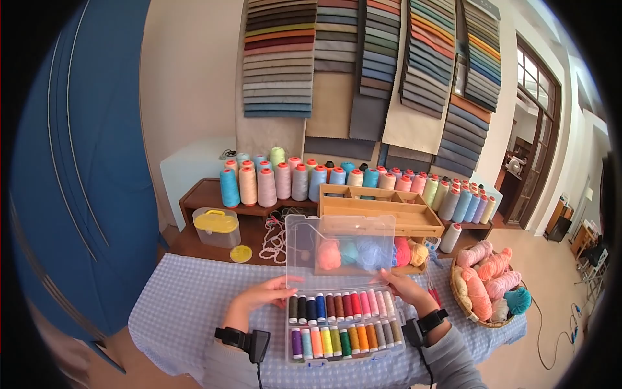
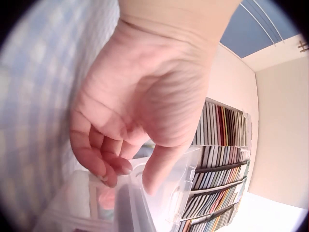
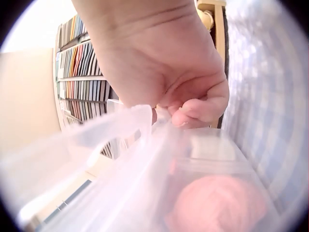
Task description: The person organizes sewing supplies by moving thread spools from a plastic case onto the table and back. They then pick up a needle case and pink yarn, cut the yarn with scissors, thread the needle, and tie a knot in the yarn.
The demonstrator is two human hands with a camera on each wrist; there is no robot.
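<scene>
A clear plastic thread box point(image 1: 396, 347) lies on the checked tablecloth, its two rows holding several small spools point(image 1: 344, 341) in many colours. Its see-through lid point(image 1: 301, 236) stands upright at the back. My left hand point(image 1: 264, 293) is at the lid's lower left side; in the left wrist view the thumb and curled fingers of that hand point(image 2: 145, 92) pinch the lid's edge. At the lower right corner, my right hand point(image 1: 407, 289) grips the lid. Its fingers point(image 3: 200, 111) are curled at the plastic edge in the right wrist view, with the thumb mostly hidden.
Behind the lid are yarn balls point(image 1: 329, 254) and a wooden organizer point(image 1: 382, 220). A basket point(image 1: 461, 305) of yarn sits at the right. A yellow-lidded tub point(image 1: 218, 230) stands back left, and thread cones point(image 1: 266, 188) line the shelf below hanging fabric swatches point(image 1: 278, 71).
</scene>
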